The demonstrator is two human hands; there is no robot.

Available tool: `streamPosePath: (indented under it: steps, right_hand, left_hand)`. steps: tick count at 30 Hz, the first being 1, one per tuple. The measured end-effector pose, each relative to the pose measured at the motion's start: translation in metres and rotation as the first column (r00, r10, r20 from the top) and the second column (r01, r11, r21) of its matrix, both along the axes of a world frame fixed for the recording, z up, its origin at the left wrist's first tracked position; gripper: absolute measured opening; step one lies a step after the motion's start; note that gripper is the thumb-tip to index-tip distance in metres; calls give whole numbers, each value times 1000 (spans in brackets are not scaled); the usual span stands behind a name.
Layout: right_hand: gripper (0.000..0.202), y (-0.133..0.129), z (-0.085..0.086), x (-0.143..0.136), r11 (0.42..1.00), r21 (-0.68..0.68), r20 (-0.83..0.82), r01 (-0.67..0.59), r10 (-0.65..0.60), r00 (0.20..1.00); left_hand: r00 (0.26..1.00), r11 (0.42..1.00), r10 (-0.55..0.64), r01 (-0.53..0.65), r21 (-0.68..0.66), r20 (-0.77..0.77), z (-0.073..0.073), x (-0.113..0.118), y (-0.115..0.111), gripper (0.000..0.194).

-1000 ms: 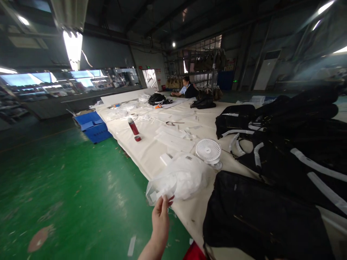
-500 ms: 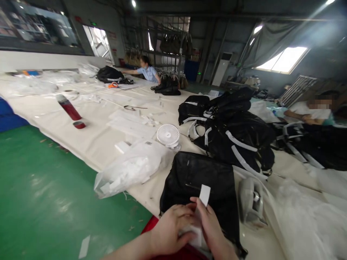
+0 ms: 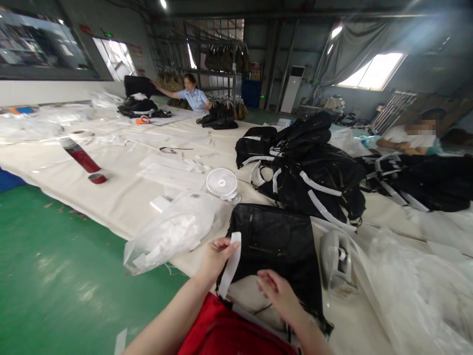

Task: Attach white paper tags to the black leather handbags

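Observation:
A black bag [image 3: 281, 234] lies flat on the table in front of me, with a zip across its face. My left hand [image 3: 216, 256] pinches the top end of a white strip [image 3: 232, 266] between thumb and fingers. The strip hangs down along the bag's left edge. Over the bag's lower part hovers my right hand [image 3: 281, 294], its fingers loosely bent and apart, with nothing visible in them. A tape dispenser [image 3: 338, 264] stands just right of the bag.
A clear plastic bag of white pieces [image 3: 172, 231] lies to the left, near a small white fan [image 3: 222, 183]. Black bags with white-wrapped straps [image 3: 314, 170] are piled behind. A red flask [image 3: 81, 155] lies farther left. Two people sit across the table.
My hands have moved apart. My left hand has gone left and up, now holding the white strip stretched out; my right hand has let go. The far person has lifted a black item.

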State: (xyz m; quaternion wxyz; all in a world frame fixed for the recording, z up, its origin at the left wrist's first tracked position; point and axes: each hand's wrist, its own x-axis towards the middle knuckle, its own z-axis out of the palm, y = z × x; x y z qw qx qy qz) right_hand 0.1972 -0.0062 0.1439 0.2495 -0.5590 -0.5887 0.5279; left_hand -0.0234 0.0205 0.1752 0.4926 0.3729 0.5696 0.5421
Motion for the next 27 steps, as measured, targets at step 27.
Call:
streamPosePath:
  steps: [27]
  right_hand:
    - [35,13,-6,1,881,-433,-570,191,-432,699]
  left_hand:
    - [751,806,-590,570,-158,-299,-25,-15,-43,22]
